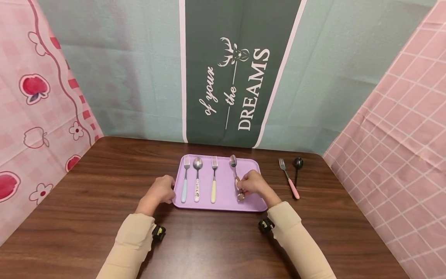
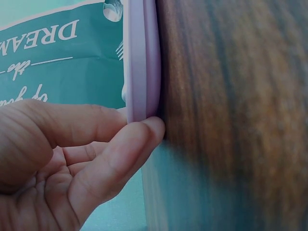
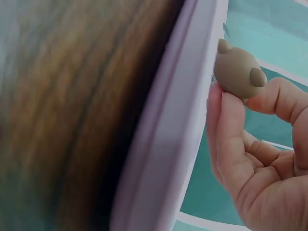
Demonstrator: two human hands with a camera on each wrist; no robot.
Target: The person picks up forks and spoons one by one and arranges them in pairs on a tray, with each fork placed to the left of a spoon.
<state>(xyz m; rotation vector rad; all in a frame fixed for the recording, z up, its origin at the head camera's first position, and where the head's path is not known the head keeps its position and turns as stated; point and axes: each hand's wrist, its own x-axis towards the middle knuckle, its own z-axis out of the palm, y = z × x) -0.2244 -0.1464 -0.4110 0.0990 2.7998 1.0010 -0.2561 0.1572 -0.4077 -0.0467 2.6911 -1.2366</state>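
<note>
A purple tray point(image 1: 223, 206) lies on the table, and my left hand point(image 1: 163, 189) pinches its left rim between thumb and finger, also seen in the left wrist view. My right hand point(image 1: 253, 182) holds a spoon point(image 1: 233, 161) by its handle over the tray's right part. The handle ends in a brown animal-head knob point(image 3: 238, 72), which shows just above the fingertips in the right wrist view. Left of this spoon on the tray lie a blue-handled fork point(image 1: 184, 190), a spoon with a patterned white handle point(image 1: 197, 190) and a yellow-handled fork point(image 1: 213, 192).
To the right of the tray, a pink-handled fork point(image 1: 292, 188) and a black spoon point(image 1: 297, 163) lie on the wooden table point(image 1: 209, 244). Printed cloths hang behind point(image 1: 150, 77) and along both sides.
</note>
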